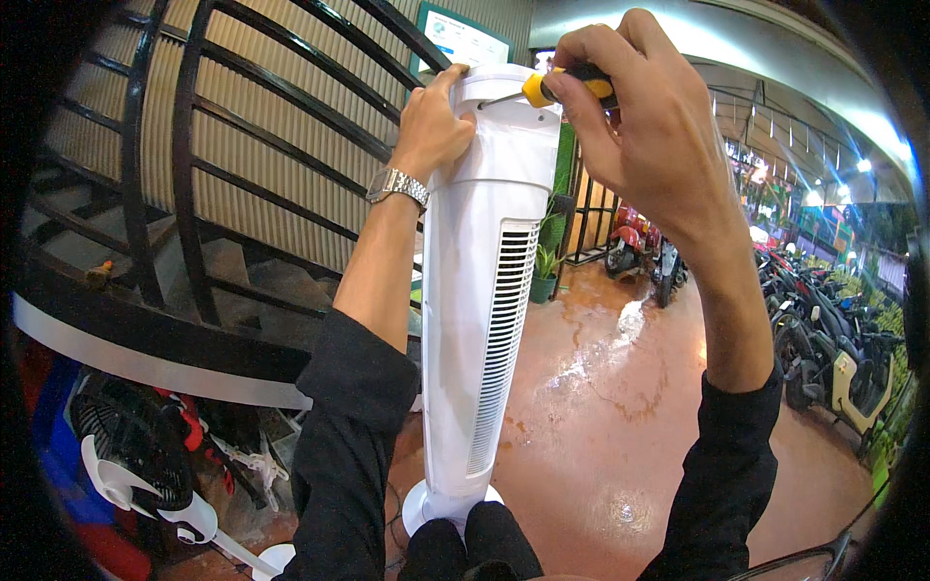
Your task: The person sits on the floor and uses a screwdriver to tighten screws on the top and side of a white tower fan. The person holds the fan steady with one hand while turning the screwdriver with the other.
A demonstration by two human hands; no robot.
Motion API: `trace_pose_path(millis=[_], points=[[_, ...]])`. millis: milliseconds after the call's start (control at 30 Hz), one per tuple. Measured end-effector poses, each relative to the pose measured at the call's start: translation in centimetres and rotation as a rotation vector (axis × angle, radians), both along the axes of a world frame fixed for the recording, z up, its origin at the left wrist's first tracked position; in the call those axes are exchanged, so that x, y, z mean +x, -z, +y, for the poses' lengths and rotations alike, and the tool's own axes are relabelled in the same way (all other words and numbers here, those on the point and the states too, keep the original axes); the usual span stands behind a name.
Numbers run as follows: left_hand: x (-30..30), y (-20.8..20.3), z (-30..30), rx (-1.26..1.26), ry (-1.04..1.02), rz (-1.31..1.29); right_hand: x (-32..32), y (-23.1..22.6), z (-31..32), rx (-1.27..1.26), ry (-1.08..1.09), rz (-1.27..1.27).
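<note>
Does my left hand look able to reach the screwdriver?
Probably yes: the left hand, on the tower fan, is near the screwdriver's exposed shaft, though the right hand partly covers its handle.

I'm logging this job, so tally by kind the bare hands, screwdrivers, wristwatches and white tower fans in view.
Bare hands: 2 (left hand, right hand)
Screwdrivers: 1 (yellow-and-black screwdriver)
Wristwatches: 1 (silver wristwatch)
Tower fans: 1 (white tower fan)
Total: 5

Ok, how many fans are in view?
2: the white tower fan in the centre, with the left hand at its top, and a black-and-white fan at lower left, below the staircase. Others may be hidden there.
</note>
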State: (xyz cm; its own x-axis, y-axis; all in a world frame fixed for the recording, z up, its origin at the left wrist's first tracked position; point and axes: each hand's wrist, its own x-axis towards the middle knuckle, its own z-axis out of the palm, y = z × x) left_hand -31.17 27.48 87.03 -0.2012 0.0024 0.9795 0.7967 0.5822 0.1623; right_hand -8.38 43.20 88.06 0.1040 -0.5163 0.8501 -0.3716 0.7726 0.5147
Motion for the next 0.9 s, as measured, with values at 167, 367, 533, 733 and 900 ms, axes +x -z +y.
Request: trace_pose_path(millis=[167, 367, 533, 733, 900], points=[[0.1, 0.4, -0.2, 0.028, 0.008, 0.046, -1.9, -1.6, 3.4, -0.071, 0.105, 0.138], [0.7, 0.0, -0.6, -0.045, -0.013, -0.082, 0.0, 0.1, 0.5, 0.305, 0.045, 0.067], [-0.1, -0.1, -1.0, -0.025, -0.01, -0.028, 1.8, -1.2, -0.8, 0.139, 0.012, -0.015], [-0.1, -0.6, -0.3, -0.043, -0.032, -0.006, -1.7, -0.2, 1.0, 0.043, -0.039, 0.084], [-2.7, -1.0, -0.2, -0.022, -0.093, 0.091, -0.5, 1.4, -1.0, -0.12, -0.053, 0.047]])
